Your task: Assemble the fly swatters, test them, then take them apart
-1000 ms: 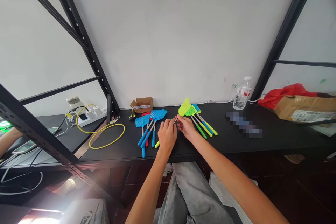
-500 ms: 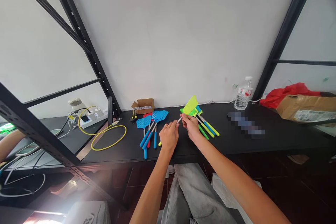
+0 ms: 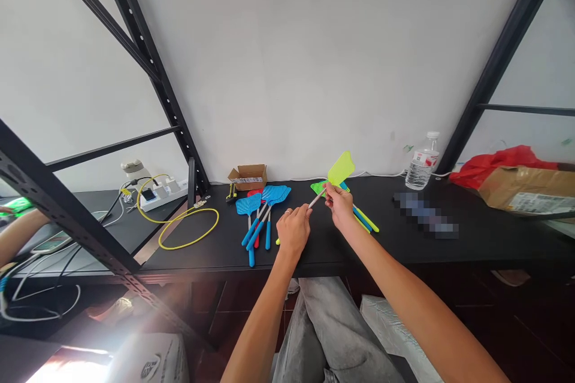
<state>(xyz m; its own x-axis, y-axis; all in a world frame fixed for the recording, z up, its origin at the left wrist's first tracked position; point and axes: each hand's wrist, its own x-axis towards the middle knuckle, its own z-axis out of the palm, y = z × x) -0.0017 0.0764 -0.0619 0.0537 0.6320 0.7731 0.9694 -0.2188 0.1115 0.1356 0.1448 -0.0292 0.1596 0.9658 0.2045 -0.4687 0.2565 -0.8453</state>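
Observation:
Both hands hold one yellow-green fly swatter above the desk, tilted with its head up and to the right. My left hand is closed around its handle, whose end peeks out below the palm. My right hand pinches the metal rod just under the head. To the left lies a pile of blue fly swatters with a red fly swatter among them. Behind and under my right hand rest several green, blue and yellow swatters, partly hidden by it.
A small open cardboard box stands by the wall. A yellow cable loops at left near a power strip. A water bottle and a brown package are at right. Another person's arm shows at far left.
My right hand has moved right and slightly up along with the swatter's head, away from my left hand. More of the metal rod now shows between the hands.

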